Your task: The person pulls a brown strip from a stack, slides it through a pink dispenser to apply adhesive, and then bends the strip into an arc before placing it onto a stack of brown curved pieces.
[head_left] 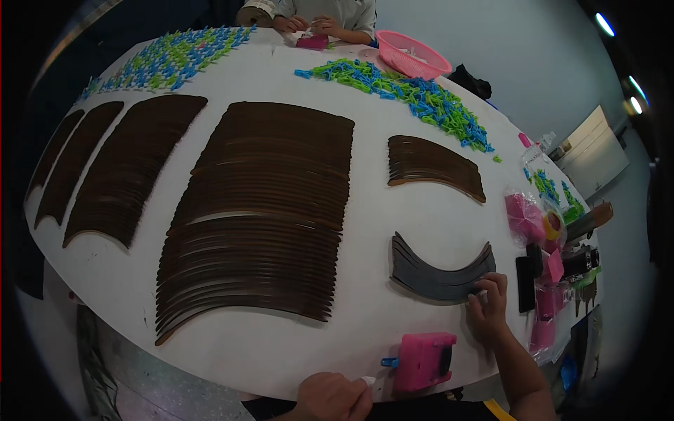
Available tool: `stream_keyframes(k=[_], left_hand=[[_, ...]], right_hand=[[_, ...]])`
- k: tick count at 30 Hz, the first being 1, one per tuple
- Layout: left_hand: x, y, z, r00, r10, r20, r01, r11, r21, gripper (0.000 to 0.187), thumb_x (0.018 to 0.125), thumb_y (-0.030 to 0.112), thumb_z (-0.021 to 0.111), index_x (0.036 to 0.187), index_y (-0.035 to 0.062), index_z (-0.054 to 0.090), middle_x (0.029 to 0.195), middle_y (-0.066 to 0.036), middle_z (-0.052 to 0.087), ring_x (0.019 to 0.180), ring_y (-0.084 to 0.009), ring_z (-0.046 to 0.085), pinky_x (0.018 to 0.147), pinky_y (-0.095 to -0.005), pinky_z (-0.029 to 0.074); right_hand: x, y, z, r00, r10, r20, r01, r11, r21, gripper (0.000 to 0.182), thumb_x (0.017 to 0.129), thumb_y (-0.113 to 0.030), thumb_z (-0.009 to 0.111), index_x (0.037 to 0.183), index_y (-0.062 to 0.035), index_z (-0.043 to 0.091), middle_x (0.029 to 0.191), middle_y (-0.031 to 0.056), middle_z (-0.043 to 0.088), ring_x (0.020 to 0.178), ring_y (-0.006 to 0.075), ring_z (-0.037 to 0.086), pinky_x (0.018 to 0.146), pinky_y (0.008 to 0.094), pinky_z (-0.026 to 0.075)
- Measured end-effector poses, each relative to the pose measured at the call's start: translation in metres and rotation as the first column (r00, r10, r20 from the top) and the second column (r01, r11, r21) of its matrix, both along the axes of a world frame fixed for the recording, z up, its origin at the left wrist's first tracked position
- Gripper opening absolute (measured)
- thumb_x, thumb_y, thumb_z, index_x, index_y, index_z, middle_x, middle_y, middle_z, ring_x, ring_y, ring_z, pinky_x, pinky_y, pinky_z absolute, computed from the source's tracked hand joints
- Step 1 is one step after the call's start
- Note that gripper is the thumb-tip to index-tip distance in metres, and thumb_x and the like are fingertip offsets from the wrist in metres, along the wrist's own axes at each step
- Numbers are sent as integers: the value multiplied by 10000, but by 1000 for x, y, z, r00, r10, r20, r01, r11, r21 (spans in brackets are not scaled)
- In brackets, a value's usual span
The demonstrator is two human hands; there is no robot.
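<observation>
My right hand is at the right end of a small stack of dark grey curved strips, its fingers curled on the lower edge there. My left hand is at the table's near edge, fingers closed, with a small white piece showing at the fingertips. Between my hands stands a pink box-shaped device with a black part on its right side. A blue clip-like piece sticks out of its left side.
Rows of brown curved strips cover the left and middle, with a smaller brown stack farther right. Blue and green pieces lie beyond, near a pink basket. Pink bagged items crowd the right edge. Another person's hands work opposite.
</observation>
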State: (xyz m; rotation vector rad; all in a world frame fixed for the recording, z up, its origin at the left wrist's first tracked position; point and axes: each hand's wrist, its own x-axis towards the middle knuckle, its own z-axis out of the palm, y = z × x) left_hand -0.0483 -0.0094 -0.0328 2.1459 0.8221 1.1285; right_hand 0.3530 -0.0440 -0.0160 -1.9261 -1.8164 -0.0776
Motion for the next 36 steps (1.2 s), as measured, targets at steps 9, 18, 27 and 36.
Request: stream_keyframes(k=[9, 18, 27, 36], left_hand=[[-6, 6, 13, 996, 27, -87, -28, 1000, -8, 174, 746, 10, 745, 883, 47, 646, 611, -74, 533, 464, -262, 514, 464, -363, 411], [8, -2, -5, 963, 146, 229, -115, 983, -142, 114, 803, 12, 748, 869, 70, 675, 605, -62, 543, 470, -257, 540, 463, -368, 430], [23, -7, -7, 930, 341, 134, -303, 921, -243, 88, 938, 51, 691, 874, 13, 646, 616, -42, 571, 529, -85, 512, 519, -278, 418], [31, -1, -23, 879, 450, 160, -439, 893, -101, 129, 983, 57, 673, 876, 2, 626, 653, 35, 510, 599, -40, 419, 529, -249, 353]], right_hand=[[-1, 2, 2, 999, 17, 29, -15, 999, -41, 343, 760, 3, 678, 1083, -29, 568, 1171, 180, 511, 1087, 348, 520, 976, 435, 456], [-4, 2, 4, 992, 113, 48, -115, 992, 44, 293, 745, -10, 767, 990, -56, 613, 1088, 153, 573, 1004, 349, 557, 890, 444, 476], [0, 5, 3, 966, 255, 46, -259, 942, 212, 201, 760, -35, 800, 893, -69, 653, 964, 92, 640, 914, 308, 614, 827, 433, 481], [20, 4, -20, 964, 266, 12, -257, 917, 305, 162, 793, -74, 808, 879, -92, 672, 973, 66, 654, 953, 284, 623, 884, 428, 474]])
